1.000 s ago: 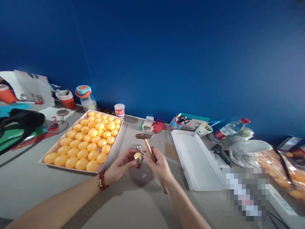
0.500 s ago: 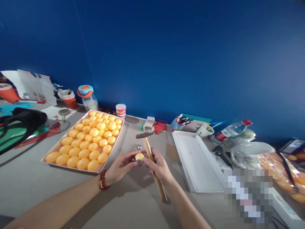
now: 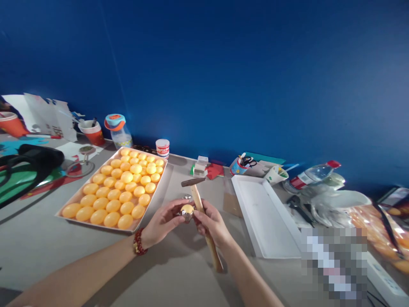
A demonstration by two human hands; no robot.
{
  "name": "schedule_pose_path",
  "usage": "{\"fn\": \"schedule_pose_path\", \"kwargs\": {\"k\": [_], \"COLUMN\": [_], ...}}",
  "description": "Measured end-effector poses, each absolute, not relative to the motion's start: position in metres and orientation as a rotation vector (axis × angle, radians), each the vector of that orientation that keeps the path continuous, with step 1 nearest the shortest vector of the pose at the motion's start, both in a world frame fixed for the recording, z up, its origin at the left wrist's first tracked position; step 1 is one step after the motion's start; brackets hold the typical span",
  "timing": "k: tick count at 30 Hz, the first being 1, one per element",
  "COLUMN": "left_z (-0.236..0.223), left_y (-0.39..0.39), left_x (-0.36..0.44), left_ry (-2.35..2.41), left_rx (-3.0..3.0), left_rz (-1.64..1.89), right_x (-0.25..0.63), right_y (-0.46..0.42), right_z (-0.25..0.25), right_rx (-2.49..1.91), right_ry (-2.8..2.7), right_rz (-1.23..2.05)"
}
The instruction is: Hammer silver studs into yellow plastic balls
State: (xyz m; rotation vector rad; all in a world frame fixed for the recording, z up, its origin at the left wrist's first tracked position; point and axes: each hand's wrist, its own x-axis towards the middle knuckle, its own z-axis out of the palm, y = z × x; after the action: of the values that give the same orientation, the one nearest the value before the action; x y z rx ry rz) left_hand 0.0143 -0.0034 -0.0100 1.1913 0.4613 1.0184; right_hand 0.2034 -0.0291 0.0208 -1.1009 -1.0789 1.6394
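Note:
My left hand [image 3: 165, 222] grips a small round ball [image 3: 187, 212], yellow on top and shiny silver below, between thumb and fingers. My right hand [image 3: 211, 222] is closed around a hammer [image 3: 198, 199] with a wooden handle, its dark head up and pointing away from me. The right fingertips meet the ball's right side. Just behind the ball, a small shiny silver thing [image 3: 187, 197] lies on the table, partly hidden by my fingers. To the left stands a shallow box [image 3: 130, 232] full of orange balls [image 3: 113, 195].
A white tray [image 3: 271, 232] lies at right. Farther right are a red-capped bottle [image 3: 308, 177], plastic bags and a power strip [image 3: 383, 277]. Along the blue wall [image 3: 204, 76] stand a pen cup [image 3: 238, 166], a small tub [image 3: 162, 148], a jar [image 3: 119, 132] and paper cups [image 3: 91, 131].
The ball has turned slightly in my fingers, with more silver facing me. Both hands and the hammer have barely shifted.

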Motion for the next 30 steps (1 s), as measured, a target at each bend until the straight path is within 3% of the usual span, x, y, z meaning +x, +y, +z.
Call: {"fn": "schedule_pose_path", "kwargs": {"k": [30], "left_z": [-0.0091], "left_y": [-0.0029], "left_x": [0.0118], "left_ry": [0.482], "left_rx": [1.107], "left_rz": [0.968], "right_x": [0.2022], "right_y": [-0.0281], "right_z": [0.0167], "right_rx": [-1.114], "right_ry": [-1.170], "right_rz": [1.572]}}
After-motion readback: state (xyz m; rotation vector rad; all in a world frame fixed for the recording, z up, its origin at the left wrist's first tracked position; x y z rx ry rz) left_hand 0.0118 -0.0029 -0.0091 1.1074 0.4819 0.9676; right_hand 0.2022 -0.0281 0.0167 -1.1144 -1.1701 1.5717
